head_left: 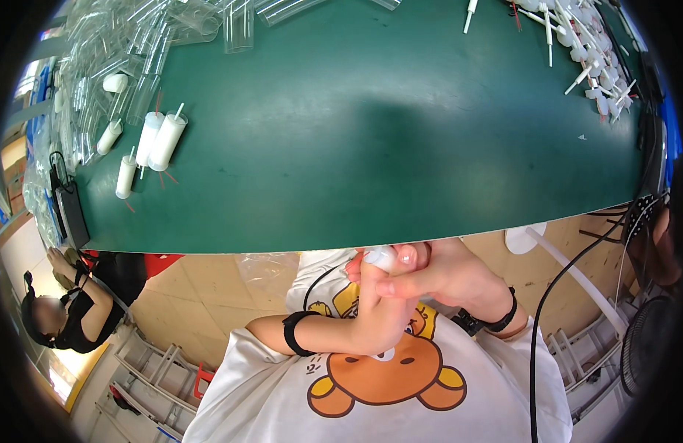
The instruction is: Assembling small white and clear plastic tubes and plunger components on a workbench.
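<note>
Smooth green tabletop (400, 170) lay ahead; clear plastic tubes (238, 29) heaped at far left, presumably within reach. Small rounded white piece (381, 256) sat by near edge, my left hand (378, 314) and right hand (441, 273) both gripping it, probably for steadiness.

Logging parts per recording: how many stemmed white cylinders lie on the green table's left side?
4: one large cylinder, another beside it, a smaller one just below and a small one to their left. More may hide among the clear tubes.
</note>
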